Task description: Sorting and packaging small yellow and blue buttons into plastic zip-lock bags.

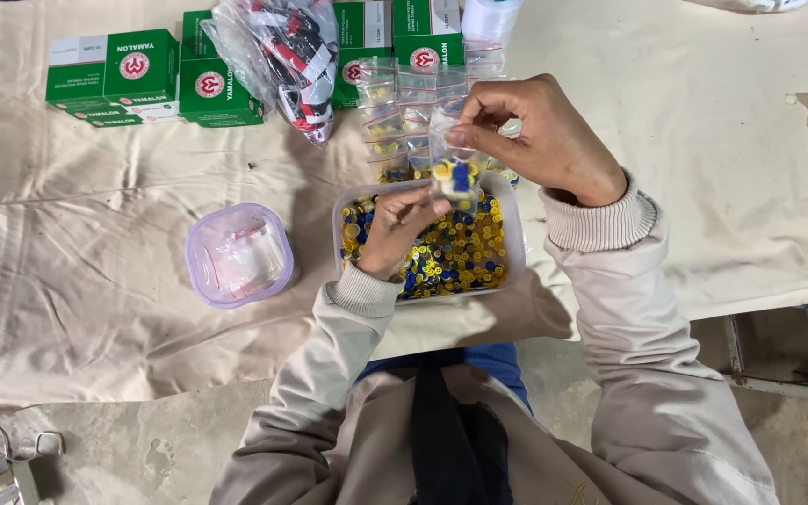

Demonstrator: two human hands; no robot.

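Holding: right hand (pixel 540 136) pinches the top edge of a small clear bag (pixel 453 159) between thumb and fingers, above the far rim of the tub.
Feeding: left hand (pixel 395 229) is curled with fingertips at the bag's lower end, resting over the caps in the tub; whether it grips a cap I cannot tell.
Bag look: small, see-through plastic, hanging upright, with a few yellow and blue caps gathered at its bottom.
Bag place: over the far edge of the clear tub (pixel 516 238), between the two hands.
Tub: rectangular, clear plastic, rounded corners, filled with small yellow and blue caps (pixel 465 257).
Filled bags: rows of little clear bags (pixel 395 108) with red-striped tops lie flat just beyond the tub, each with yellow bits inside.
Round-cornered box: pale purple, see-through container (pixel 238 254) left of the tub, holding empty clear bags with red strips.
Green cartons: green and white boxes (pixel 114 79) with a round red and white emblem, stacked at the far left; more green boxes (pixel 427 33) stand at the far edge behind the filled bags.
Big bag: clear plastic sack (pixel 282 56) of red, black and white pieces, lying between the cartons.
Surface: beige cloth (pixel 105 309), creased and stained, covers the table.
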